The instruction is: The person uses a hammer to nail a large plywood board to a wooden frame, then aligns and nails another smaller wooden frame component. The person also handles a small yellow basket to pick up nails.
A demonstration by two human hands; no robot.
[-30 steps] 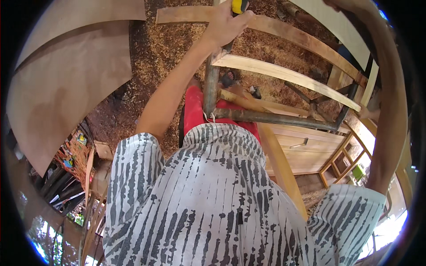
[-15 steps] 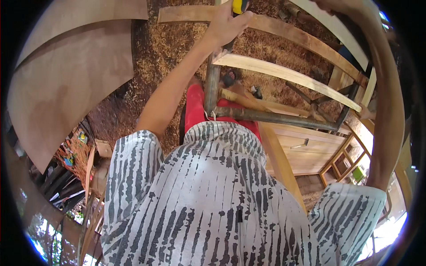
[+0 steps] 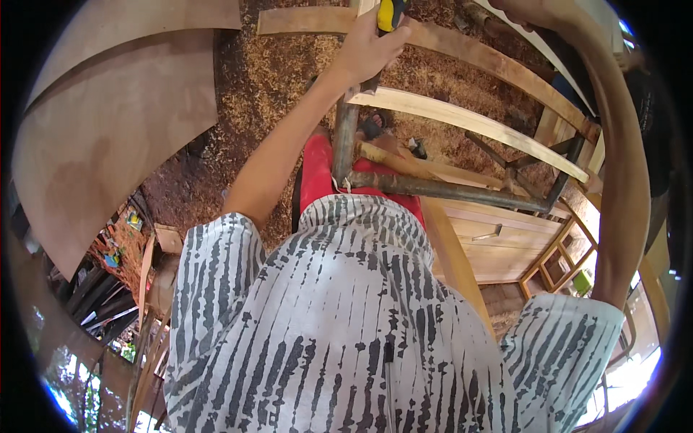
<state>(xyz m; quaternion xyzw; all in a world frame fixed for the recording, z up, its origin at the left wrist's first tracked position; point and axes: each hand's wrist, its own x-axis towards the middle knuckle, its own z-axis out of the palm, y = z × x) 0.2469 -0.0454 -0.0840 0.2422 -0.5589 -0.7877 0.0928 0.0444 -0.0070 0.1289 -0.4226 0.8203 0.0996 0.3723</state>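
My left hand (image 3: 369, 49) is closed around a yellow-and-black hand tool (image 3: 388, 16), possibly a tape measure, cut off by the top edge. Below that hand, a pale wooden strip (image 3: 462, 124) lies across a dark metal frame (image 3: 462, 192). A browner, longer board (image 3: 476, 56) runs behind it. My right arm reaches up along the right side. At the top, my right hand (image 3: 523, 14) is near a pale board (image 3: 570, 71); its fingertips are partly cut off, and whether it grips anything is hidden.
Large brown sheets (image 3: 123, 130) stand at the left. Wood shavings cover the ground (image 3: 267, 86). Wooden panels (image 3: 498, 249) and a small wooden frame (image 3: 559, 267) lie at the lower right. Scrap wood (image 3: 108, 310) is piled at the lower left. A dark-clothed person (image 3: 650, 123) is partly visible far right.
My left hand has shifted slightly, showing more of the yellow-and-black tool. My right arm has moved a little left. The dark-clothed shape at far right shows more clearly.
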